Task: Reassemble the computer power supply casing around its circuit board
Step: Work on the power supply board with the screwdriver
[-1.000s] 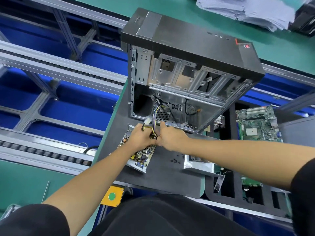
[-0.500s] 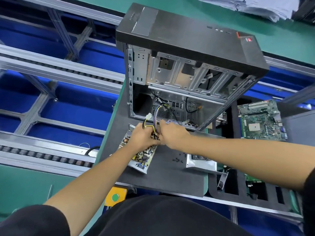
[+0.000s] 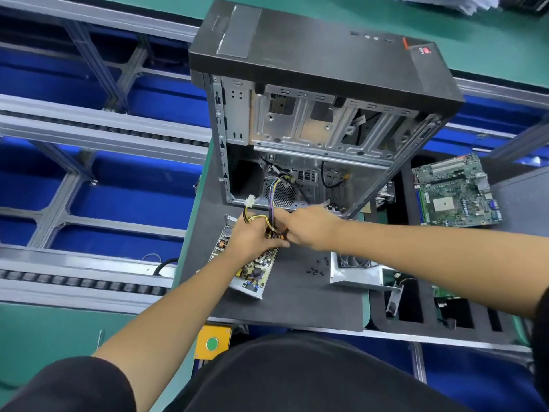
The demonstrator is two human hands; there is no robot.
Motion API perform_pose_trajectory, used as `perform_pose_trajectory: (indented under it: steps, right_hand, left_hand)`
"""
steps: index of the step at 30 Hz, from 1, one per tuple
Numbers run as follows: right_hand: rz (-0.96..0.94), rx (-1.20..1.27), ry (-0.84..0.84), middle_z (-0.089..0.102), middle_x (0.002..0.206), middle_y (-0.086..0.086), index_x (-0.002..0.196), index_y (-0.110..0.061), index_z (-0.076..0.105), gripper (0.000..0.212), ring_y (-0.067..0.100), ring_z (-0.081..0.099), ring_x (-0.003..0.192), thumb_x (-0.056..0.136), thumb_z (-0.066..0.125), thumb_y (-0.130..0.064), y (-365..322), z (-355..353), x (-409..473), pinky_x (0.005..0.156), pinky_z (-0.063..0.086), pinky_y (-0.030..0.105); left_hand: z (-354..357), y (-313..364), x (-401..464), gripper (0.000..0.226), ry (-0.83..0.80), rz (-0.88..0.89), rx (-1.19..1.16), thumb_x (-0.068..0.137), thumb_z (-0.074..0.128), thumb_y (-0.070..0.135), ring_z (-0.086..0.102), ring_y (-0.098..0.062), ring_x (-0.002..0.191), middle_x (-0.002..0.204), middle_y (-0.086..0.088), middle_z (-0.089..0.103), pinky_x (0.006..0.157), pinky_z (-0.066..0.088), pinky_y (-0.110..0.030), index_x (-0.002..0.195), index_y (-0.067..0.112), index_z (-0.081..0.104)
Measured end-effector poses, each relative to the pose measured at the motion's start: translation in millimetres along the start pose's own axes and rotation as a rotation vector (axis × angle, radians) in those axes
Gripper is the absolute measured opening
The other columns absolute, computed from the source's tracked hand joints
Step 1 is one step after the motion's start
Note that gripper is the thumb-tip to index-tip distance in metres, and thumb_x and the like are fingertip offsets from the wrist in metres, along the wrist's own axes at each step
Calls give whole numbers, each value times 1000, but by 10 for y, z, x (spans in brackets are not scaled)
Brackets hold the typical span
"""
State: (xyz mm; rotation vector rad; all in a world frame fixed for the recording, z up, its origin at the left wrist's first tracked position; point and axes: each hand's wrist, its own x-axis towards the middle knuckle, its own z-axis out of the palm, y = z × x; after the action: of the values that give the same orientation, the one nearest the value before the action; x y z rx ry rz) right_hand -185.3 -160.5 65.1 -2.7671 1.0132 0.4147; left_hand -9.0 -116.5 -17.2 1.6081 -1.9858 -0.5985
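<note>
Hands mid-frame: left hand [image 3: 252, 236] and right hand [image 3: 306, 228] both clutch the wires [image 3: 271, 203] over the board [image 3: 252, 270], so I'd tuck them flat before adding the cover [image 3: 356, 273].

Matt black plastic tower front [image 3: 320, 52], bare shiny metal chassis [image 3: 312, 126], dull grey mat [image 3: 297, 298].

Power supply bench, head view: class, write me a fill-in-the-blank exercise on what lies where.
1. Both hands, left and right, grip the ____ bundle.
2. The power supply circuit board sits under the ____ hand.
3. The motherboard lies to the ____ of the computer tower case.

Missing: wire; left; right
</note>
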Motion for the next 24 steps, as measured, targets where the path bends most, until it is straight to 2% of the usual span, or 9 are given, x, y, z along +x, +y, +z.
perform_pose_trajectory:
  steps: [2, 3, 4, 6, 9, 12, 15, 18, 24]
  right_hand:
    - [180, 59, 5, 39, 62, -4, 114, -12, 39, 34, 24, 48, 53, 91, 61, -25, -154, 91, -5, 44, 22, 30]
    - [263, 88, -3, 41, 66, -2, 112, -11, 39, 33, 26, 48, 56, 91, 61, -25, -234, 109, 6, 46, 27, 32]
    - [328, 116, -16, 43, 71, 0, 111, -11, 40, 31, 28, 48, 59, 92, 59, -26, -282, 104, 24, 50, 32, 34]
    - [346, 109, -58, 44, 73, 1, 110, -12, 40, 29, 30, 54, 67, 93, 54, -29, -286, 43, 49, 53, 35, 36]
    - [-18, -168, -41, 44, 75, 1, 118, -16, 30, 40, 26, 50, 55, 91, 54, -34, -141, -159, 41, 47, 33, 33]
    - [-444, -449, -130, 44, 92, 6, 118, -21, 29, 30, 25, 46, 50, 97, 49, -17, -23, -324, 70, 51, 48, 40]
    - [-515, -433, -204, 45, 86, 2, 109, -27, 36, 22, 26, 48, 52, 97, 44, -10, 7, -345, 97, 46, 40, 38]
    - [-247, -255, -153, 52, 83, 3, 116, -20, 38, 20, 29, 50, 59, 98, 46, -24, -55, -224, 44, 48, 30, 34]
    - [490, 288, 24, 45, 68, 1, 101, -14, 36, 20, 33, 56, 68, 95, 53, -22, -391, 91, 40, 54, 41, 38]
  left_hand:
    - [10, -2, -11, 46, 14, 11, -35, 59, 73, 73, 26, 40, 93, 45, 23, 36, 59, 15, -4, 62, 52, 32]
    - [2, -11, 1, 37, -10, 20, -40, 61, 73, 71, 27, 41, 92, 59, 33, 50, 57, 18, -4, 68, 58, 40]
    - [-2, -24, 8, 36, -49, 14, -45, 62, 76, 67, 34, 38, 86, 68, 42, 52, 56, 20, -5, 73, 62, 42]
    - [18, -63, 9, 45, -73, -27, -19, 64, 83, 61, 50, 13, 64, 47, 18, 44, 56, 17, -10, 63, 48, 40]
    - [44, -58, 48, 47, -139, -87, 12, 69, 80, 66, 51, -11, 67, 57, 18, 50, 59, 24, -25, 66, 29, 51]
    - [60, -65, 30, 37, -216, -104, -78, 73, 83, 58, 62, -8, 77, 74, 11, 68, 75, 44, -30, 84, 24, 72]
    - [36, -68, 13, 42, -246, -195, -111, 73, 86, 53, 58, -7, 78, 79, 9, 58, 79, 50, -32, 87, 20, 63]
    - [5, -27, 37, 48, -246, -158, -8, 68, 80, 67, 59, -18, 85, 74, 12, 56, 72, 29, -28, 82, 27, 57]
    - [-29, -3, 20, 62, -138, -86, -33, 58, 88, 62, 37, 5, 50, 45, 21, 34, 53, 20, -11, 58, 39, 31]
